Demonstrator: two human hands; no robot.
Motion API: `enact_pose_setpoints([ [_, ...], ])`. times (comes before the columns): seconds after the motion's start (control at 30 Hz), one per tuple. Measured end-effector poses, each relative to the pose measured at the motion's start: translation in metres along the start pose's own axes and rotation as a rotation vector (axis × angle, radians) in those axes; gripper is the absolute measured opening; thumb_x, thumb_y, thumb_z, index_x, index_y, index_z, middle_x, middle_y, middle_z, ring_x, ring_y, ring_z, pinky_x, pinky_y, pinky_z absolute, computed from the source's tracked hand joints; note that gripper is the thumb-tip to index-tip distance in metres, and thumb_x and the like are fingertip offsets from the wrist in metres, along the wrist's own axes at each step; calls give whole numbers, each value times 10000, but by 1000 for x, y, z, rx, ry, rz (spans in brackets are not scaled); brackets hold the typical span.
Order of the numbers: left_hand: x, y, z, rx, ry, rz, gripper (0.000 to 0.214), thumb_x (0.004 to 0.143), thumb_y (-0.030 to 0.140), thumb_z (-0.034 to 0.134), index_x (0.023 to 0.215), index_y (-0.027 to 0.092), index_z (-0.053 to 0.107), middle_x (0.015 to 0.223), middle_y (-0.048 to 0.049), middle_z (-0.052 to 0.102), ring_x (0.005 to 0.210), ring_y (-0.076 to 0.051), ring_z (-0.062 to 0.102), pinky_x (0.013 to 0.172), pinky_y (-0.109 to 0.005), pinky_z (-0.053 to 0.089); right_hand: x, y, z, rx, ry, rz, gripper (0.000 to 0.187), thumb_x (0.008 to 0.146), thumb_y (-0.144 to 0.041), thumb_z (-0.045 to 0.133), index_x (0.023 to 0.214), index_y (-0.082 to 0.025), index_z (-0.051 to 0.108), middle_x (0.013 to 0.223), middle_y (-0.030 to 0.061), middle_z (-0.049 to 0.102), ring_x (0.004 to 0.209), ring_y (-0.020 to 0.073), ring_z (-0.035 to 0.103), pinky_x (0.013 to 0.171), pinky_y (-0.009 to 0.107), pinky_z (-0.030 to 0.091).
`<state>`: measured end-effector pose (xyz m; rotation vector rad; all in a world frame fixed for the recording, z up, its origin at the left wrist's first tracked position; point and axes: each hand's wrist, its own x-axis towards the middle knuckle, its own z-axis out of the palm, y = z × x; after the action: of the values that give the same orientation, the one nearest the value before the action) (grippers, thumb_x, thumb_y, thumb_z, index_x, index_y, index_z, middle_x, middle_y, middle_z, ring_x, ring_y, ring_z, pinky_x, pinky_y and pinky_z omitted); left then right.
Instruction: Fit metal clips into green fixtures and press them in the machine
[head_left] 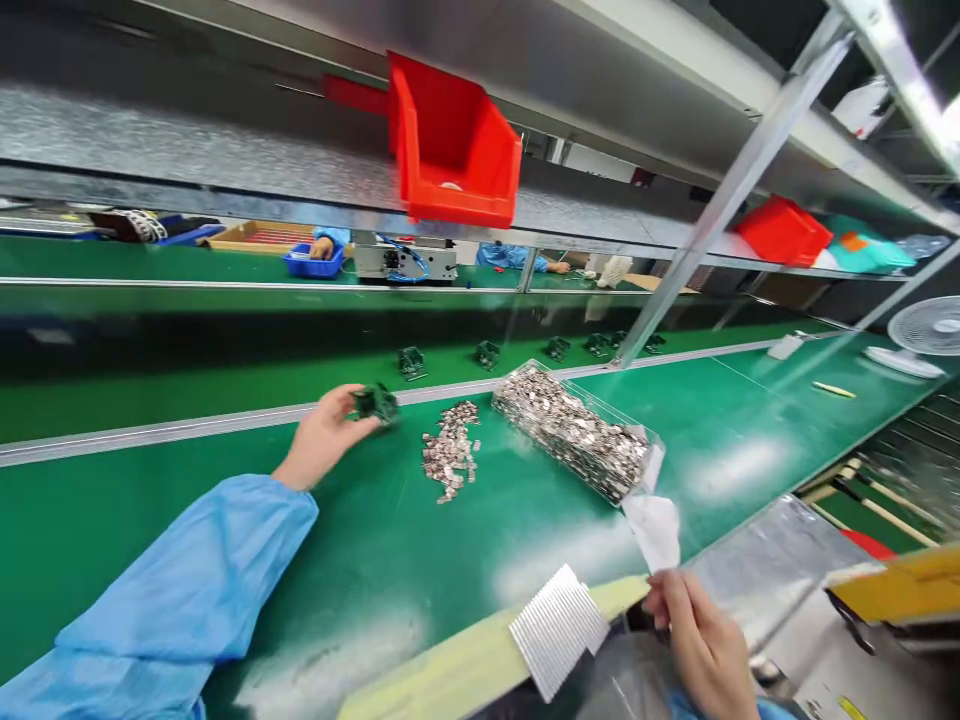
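Observation:
My left hand (324, 433), in a blue sleeve, reaches out over the green bench and grips a small dark green part (376, 403) near the metal rail. My right hand (701, 640) is near the front edge with its fingers closed; a crumpled white paper (654, 528) sits just above its fingertips, and I cannot tell whether it holds the paper. Between the hands lies a loose pile of small silvery metal pieces (450, 452). A clear plastic tray (574, 430) heaped with the same pieces stands to the right of the pile.
Several more green parts (487, 353) ride on the conveyor belt behind the rail. A ribbed white block (559, 628) lies at the front edge. Red bins (450, 140) hang overhead. A white fan (926, 335) stands far right. Other workers' hands (322, 247) show beyond.

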<state>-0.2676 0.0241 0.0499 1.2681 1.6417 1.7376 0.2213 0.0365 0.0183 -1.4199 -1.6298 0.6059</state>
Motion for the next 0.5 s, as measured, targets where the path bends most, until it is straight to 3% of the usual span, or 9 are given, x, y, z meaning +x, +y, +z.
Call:
enact_pose_setpoints([
  [0.07,30,-37,-47,137,321,-39,676,725,419,741,1282,141,477,1298,-173,591,1246,-286,551,1088,-452,428,44,-1,28,-39,-167,-12,584,824,-755,443,640,-235,637,498,21,579,463,212,540,493,341,467],
  [0.13,58,-70,-83,245,464,-116,696,741,390,722,1324,121,453,1343,-201,557,1291,-316,518,1099,-476,414,77,3,48,-148,-281,-8,622,793,-790,408,602,-234,612,471,23,566,466,213,550,513,341,467],
  [0.27,107,-112,-121,305,382,-182,702,730,316,739,1354,122,480,1317,-202,589,1277,-348,537,1105,-512,403,103,22,62,-386,-249,1,562,774,-736,428,572,-243,609,475,37,566,481,226,565,507,348,452],
  [0.4,143,-132,-133,314,226,-154,706,773,254,696,1419,144,432,1354,-184,577,1314,-295,514,1103,-436,422,105,41,58,-553,-171,40,481,749,-685,458,626,-250,623,523,27,590,515,226,588,511,331,453],
  [0.5,156,-142,-138,302,168,-137,765,769,253,705,1457,186,377,1432,-173,506,1370,-308,442,1097,-459,422,104,39,60,-655,-176,113,457,730,-692,465,638,-262,588,510,20,560,498,232,571,501,340,443],
])
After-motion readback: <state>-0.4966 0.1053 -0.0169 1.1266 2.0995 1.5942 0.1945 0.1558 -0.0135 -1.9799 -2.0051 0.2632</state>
